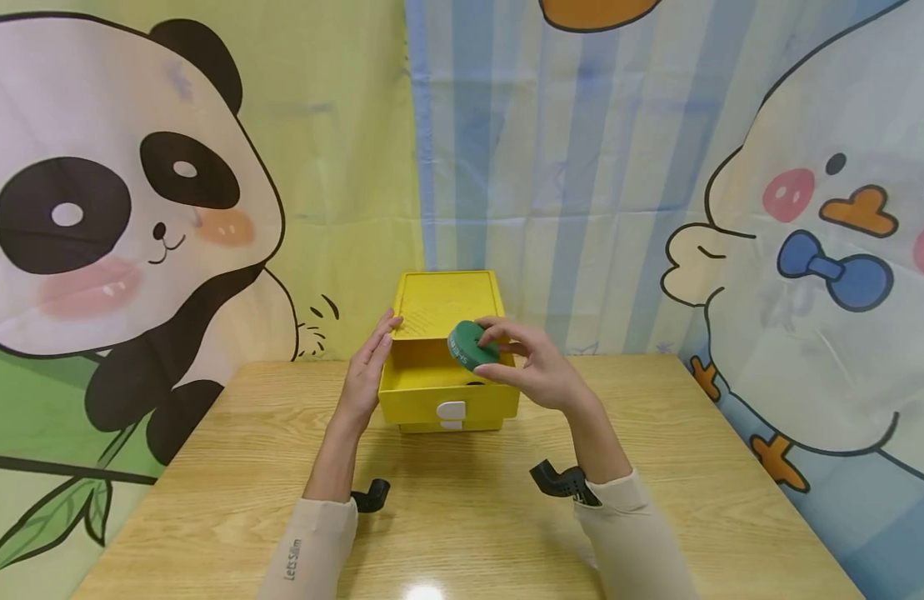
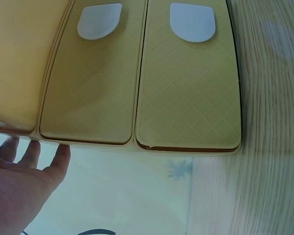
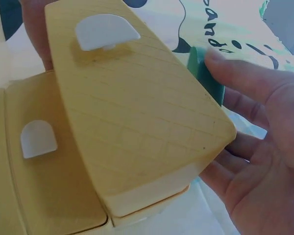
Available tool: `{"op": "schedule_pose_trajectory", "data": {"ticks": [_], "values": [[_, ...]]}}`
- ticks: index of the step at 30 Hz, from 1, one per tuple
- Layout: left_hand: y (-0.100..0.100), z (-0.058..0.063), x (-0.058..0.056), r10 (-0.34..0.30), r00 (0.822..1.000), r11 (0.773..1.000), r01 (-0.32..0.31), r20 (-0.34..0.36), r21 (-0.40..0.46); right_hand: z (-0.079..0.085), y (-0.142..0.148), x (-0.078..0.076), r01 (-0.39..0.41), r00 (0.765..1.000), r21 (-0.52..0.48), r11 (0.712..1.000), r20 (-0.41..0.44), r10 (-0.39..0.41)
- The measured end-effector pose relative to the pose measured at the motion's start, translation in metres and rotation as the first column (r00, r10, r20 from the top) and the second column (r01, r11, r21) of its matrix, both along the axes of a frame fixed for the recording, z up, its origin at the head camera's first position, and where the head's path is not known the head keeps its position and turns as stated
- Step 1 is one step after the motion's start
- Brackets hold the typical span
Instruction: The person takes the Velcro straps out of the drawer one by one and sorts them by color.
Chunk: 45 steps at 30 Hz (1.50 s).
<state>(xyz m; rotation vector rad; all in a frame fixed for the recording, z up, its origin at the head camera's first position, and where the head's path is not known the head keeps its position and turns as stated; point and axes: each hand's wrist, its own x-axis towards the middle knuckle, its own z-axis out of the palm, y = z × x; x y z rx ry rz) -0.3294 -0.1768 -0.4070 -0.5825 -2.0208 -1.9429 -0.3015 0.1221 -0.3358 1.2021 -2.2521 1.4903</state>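
Observation:
A yellow drawer box (image 1: pixel 448 304) stands on the table with its top drawer (image 1: pixel 409 406) pulled out. My left hand (image 1: pixel 369 372) lies along the left side of the box, fingers extended and touching it. With thumb and fingers, my right hand (image 1: pixel 532 360) pinches a green disc (image 1: pixel 472 345) with pale lettering round its edge. The disc is tilted over the open drawer. In the right wrist view the drawer front (image 3: pixel 137 112) hides part of the green disc (image 3: pixel 206 76). Something small and dark (image 1: pixel 474 383) shows inside the drawer.
White tabs mark the drawer fronts, such as the upper handle (image 1: pixel 451 409). The wooden table (image 1: pixel 462 517) extends around the box. Behind it hangs a printed curtain (image 1: pixel 499 167) with a panda and a white bird. Black wrist mounts (image 1: pixel 559 479) stick out near both sleeves.

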Motion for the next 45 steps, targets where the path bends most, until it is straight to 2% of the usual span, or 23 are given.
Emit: {"op": "schedule_pose_trajectory", "data": {"ticks": [6, 14, 33, 38, 45], "values": [[-0.003, 0.000, -0.001, -0.004, 1.000, 1.000, 0.004, -0.002, -0.011, -0.009, 0.004, 0.004, 0.064, 0.997, -0.049, 0.997, -0.048, -0.066], [-0.004, 0.004, -0.003, -0.007, 1.000, 1.000, 0.006, -0.029, -0.005, -0.007, 0.008, 0.004, 0.103, 0.990, -0.076, 0.992, -0.091, -0.110], [0.001, 0.004, -0.003, -0.023, 0.999, 1.000, 0.023, -0.027, -0.007, -0.014, 0.039, -0.006, 0.236, 0.971, -0.125, 0.964, -0.011, -0.239], [0.001, 0.001, -0.003, -0.023, 1.000, 1.000, 0.023, -0.021, -0.011, -0.021, 0.050, -0.012, 0.302, 0.953, -0.131, 0.944, 0.026, -0.301], [-0.002, -0.001, -0.001, -0.015, 1.000, 1.000, 0.015, -0.009, -0.021, -0.032, 0.056, -0.022, 0.382, 0.924, -0.074, 0.921, 0.049, -0.380]]}}
